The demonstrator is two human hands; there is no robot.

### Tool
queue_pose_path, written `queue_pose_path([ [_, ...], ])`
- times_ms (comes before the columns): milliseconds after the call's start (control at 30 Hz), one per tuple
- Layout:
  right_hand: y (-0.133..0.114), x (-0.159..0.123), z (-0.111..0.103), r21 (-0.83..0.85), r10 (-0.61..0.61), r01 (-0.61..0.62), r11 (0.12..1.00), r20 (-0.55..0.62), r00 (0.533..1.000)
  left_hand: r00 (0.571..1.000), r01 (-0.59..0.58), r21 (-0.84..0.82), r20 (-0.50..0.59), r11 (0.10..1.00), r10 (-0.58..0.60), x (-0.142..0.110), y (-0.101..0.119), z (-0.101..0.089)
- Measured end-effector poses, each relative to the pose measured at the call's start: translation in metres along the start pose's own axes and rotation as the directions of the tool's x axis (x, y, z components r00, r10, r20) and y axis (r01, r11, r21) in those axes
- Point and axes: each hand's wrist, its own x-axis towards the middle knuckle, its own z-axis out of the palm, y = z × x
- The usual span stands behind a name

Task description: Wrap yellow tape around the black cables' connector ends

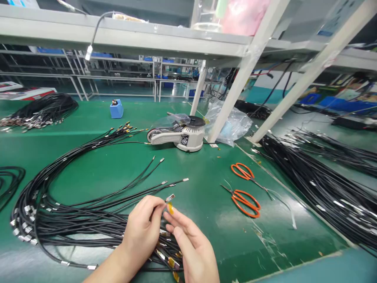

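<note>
My left hand (144, 230) is closed on a thin black cable end with a metal connector (170, 197) sticking up past the fingertips. My right hand (191, 245) pinches a small piece of yellow tape (171, 208) against that cable just below the connector. Under both hands lies a bundle of black cables (73, 220) with metal ends, some wrapped in yellow tape (172, 263). Several loose cable ends (163, 182) fan out on the green mat (206, 204) beyond my fingers.
A grey tape dispenser (182, 135) stands at mid-table. Two orange-handled scissors (246, 202) (243, 171) lie to the right. More black cable piles lie far right (324, 188), far left (44, 110) and at the left edge (10, 182). A blue holder (116, 109), a plastic bag (232, 124) and shelf posts (235, 86) stand behind.
</note>
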Motion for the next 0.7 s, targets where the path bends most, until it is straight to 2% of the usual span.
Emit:
queue_pose_path([
  [333, -0.010, -0.001, 0.000, -0.087, 0.003, 0.000, 0.996, 0.030, 1.000, 0.982, -0.189, -0.032, -0.014, 0.981, 0.189, 0.003, 0.000, -0.005],
  [700, -0.018, 0.004, -0.003, -0.109, 0.040, -0.032, 0.994, 0.074, 0.996, 0.967, -0.254, 0.007, -0.004, 0.967, 0.254, 0.003, -0.001, -0.007],
])
